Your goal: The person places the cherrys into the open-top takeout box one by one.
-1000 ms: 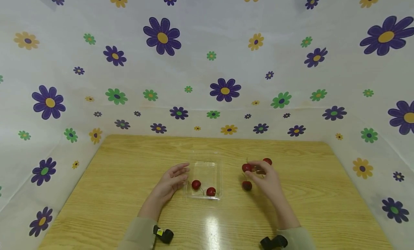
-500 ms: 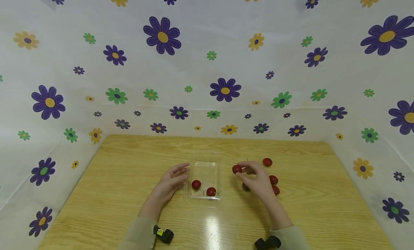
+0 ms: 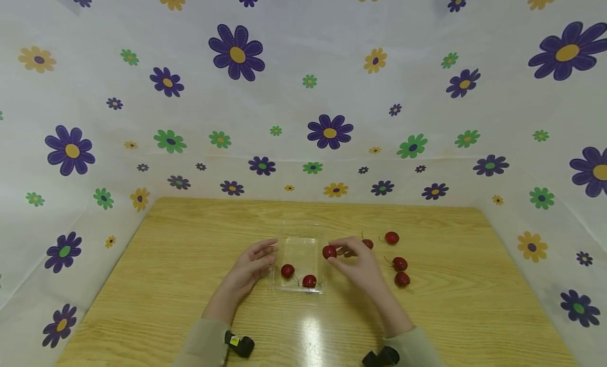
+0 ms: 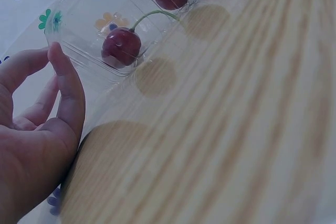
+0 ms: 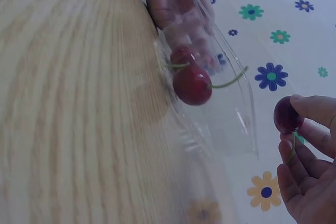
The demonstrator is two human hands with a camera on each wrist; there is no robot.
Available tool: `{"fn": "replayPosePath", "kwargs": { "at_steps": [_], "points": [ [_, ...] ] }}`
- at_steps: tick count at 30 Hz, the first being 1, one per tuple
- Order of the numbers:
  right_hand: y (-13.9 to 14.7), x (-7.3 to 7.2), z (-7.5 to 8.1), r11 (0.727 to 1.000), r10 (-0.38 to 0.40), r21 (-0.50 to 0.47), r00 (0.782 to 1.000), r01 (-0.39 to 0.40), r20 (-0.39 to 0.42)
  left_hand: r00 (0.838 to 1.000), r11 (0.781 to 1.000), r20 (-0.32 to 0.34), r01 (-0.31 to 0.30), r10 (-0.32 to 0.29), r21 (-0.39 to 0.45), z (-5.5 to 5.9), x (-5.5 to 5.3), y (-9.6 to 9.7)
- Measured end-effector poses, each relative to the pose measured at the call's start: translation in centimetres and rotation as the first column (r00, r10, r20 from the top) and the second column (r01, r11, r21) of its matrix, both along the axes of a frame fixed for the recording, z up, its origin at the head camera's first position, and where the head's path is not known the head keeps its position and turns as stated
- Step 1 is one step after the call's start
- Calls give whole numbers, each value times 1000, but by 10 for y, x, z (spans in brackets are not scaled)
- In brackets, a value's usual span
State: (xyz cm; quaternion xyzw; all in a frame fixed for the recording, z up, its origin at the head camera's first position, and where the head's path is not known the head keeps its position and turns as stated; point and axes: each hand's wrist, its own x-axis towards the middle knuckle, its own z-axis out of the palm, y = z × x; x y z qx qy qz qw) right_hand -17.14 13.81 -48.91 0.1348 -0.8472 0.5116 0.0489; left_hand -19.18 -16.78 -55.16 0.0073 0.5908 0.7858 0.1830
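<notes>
Holds one cherry [image 3: 329, 252] at the right side of the clear box [image 3: 300, 253], pinched by the thumb and fingertips of the right hand [image 3: 361, 268]. Has just come left across the table [image 3: 180, 282], and is now right next to the box. Seems to mean one more cherry nearly there, but not inside yet. Has only two inside: a left cherry [image 3: 287, 271] and a front cherry [image 3: 309, 281], both unmoved in the last second. Reaches in from the right, fingers pointing left, with the green stem [image 5: 292, 148] by the bent lower fingers. Rests the left hand [image 3: 251, 267] at the other side, fingers loose and a little bent, gripping nothing. Looks very close to the box wall; can't tell if touching. Leaves at least four out on the right: a part-hidden cherry [image 3: 367, 244] behind the right hand, a far cherry [image 3: 391, 238], and, close together, a middle cherry [image 3: 400, 264] and a near cherry [image 3: 402, 279].
</notes>
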Motion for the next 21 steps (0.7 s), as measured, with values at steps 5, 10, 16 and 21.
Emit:
{"fn": "replayPosePath", "kwargs": {
  "at_steps": [5, 10, 16, 21],
  "points": [
    [-10, 2, -3, 999, 51, 1, 999, -51, -14, 1000, 1000, 0, 0, 0, 1, -1, 0, 0],
    [-20, 6, -4, 996, 86, 25, 996, -86, -22, 1000, 1000, 2, 0, 0, 1, 0, 0, 1],
    [-28, 11, -5, 993, 110, 36, 994, -109, -20, 1000, 1000, 2, -4, 4, -2, 0, -1, 1],
    [-33, 13, -6, 991, 110, 76, 994, -108, -24, 1000, 1000, -2, -4, 4, -2, 0, -1, 1]
  ]
}}
